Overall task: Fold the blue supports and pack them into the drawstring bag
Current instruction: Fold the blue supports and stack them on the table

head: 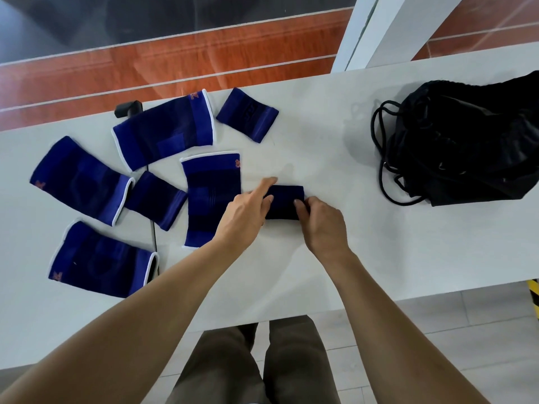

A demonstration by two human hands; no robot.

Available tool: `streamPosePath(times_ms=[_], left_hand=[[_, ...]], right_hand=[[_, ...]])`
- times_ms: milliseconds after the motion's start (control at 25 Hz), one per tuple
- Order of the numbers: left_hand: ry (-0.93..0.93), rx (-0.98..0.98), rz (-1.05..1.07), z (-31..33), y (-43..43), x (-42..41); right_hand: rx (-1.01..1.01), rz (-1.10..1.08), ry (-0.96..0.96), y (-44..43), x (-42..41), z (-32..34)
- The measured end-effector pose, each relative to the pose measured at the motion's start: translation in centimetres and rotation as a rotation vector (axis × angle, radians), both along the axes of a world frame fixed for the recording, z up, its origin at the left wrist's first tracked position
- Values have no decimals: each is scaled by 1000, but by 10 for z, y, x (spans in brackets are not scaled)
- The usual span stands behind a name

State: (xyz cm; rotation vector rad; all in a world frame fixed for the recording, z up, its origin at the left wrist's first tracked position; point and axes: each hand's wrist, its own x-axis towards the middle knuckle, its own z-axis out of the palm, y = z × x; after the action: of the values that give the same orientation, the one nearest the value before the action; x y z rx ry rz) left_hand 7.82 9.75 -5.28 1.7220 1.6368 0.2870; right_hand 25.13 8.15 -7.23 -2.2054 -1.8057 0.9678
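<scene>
A small dark blue support [287, 199], folded into a compact block, lies on the white table [335, 147] near its middle. My left hand [248, 209] pinches its left end, index finger stretched out past it. My right hand [320, 221] grips its near right edge. Several more blue supports lie flat to the left: a large one [163, 128] at the back, a small one [248, 113] beside it, one [211, 196] just left of my left hand, and others [78, 179] [156, 199] [102, 258] further left. The black drawstring bag [466, 141] lies crumpled at the right.
The bag's black cords [385, 158] loop out on its left side. A small black object [128, 109] sits at the table's far edge behind the large support. Bare tabletop lies between the folded support and the bag. The near table edge is just in front of my legs.
</scene>
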Motion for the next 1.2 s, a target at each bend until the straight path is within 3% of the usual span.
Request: streamPosePath(times_ms=[200,360,520,680,840,960,1200], left_hand=[[192,253,-109,-22,7,5],[420,436,-208,-36,1,2],[500,492,-202,-38,-3,10],[447,469,-171,-38,12,22],[299,321,-173,-27,46,56],[243,331,-112,-12,48,63],[368,355,146,7,-18,-40]], right_hand=[[-3,1,-195,5,-11,-2],[175,-162,-33,-3,-14,-4],[484,107,-105,-26,-9,-6],[333,291,-212,-49,2,-5],[282,178,-329,-22,27,-2],[250,83,-361,6,51,1],[187,94,-377,20,55,4]])
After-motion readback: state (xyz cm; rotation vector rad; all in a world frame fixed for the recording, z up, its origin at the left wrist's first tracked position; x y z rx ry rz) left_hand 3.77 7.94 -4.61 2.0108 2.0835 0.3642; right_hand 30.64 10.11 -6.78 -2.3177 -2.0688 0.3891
